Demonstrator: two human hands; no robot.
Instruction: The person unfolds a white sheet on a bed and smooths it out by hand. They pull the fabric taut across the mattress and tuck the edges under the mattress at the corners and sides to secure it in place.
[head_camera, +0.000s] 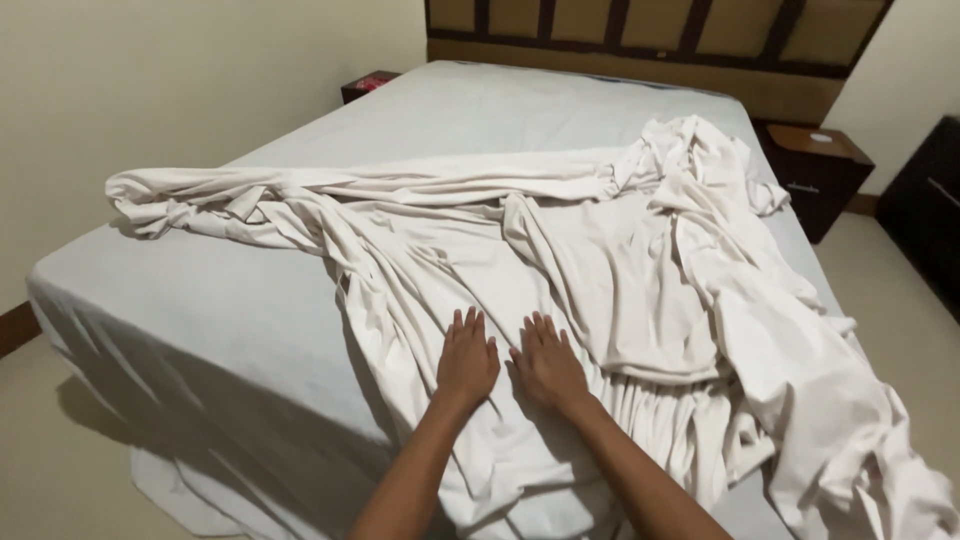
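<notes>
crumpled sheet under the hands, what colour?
Plain off-white, no pattern; the crumpled sheet shows best in the head view, lying on a paler mattress.

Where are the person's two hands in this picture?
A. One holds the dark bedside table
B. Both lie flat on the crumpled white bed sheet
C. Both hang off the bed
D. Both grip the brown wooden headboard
B: the left hand and right hand lie open, side by side, palms down on the crumpled white bed sheet.
</notes>
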